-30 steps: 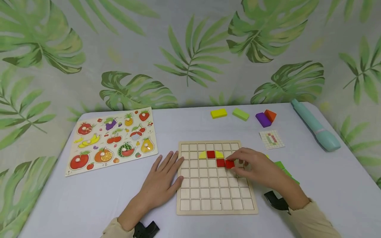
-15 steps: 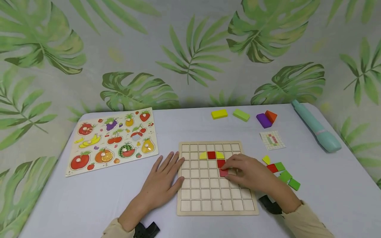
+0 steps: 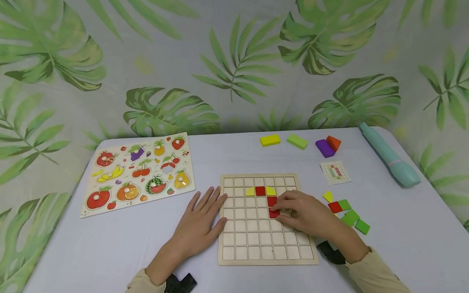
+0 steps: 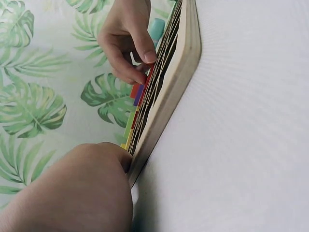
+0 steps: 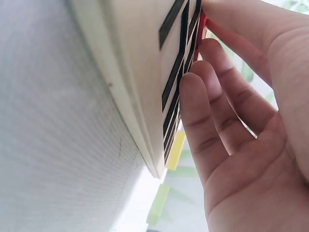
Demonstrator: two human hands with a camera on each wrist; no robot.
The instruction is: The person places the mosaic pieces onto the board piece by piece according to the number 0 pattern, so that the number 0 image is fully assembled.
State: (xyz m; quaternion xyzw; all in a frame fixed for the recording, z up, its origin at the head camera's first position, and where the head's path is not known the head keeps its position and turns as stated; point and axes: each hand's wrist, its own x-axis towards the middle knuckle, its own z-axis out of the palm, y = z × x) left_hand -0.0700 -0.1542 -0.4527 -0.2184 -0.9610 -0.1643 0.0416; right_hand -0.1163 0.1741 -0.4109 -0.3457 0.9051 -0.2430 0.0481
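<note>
A wooden grid board (image 3: 268,261) lies on the white table. My left hand (image 3: 199,221) is spread flat at its left edge, fingers straight, fingertips and thumb right at the rim. Thumb and fingertips of my right hand (image 3: 307,212) pinch a red square tile (image 3: 273,213), which sits over a cell in the third row. Directly above it is another red tile (image 3: 271,201), partly covered by the fingers. In the top part of the grid, a red tile (image 3: 260,191) lies between two yellow rounded tiles (image 3: 250,191). The right wrist view shows the pinched tile only as a red edge.
Right of the board lie loose green tiles (image 3: 351,217), a red tile (image 3: 335,207) and a yellow one (image 3: 328,197). Behind them is a pattern card (image 3: 335,172). Several blocks (image 3: 270,140) line the back; a fruit puzzle (image 3: 146,191) lies left, a teal bottle-shaped object (image 3: 390,156) right.
My right hand has carried the red tile left and down from beside the second-row tile to the cell below it, and the tile now lies flatter. The left hand stays put.
</note>
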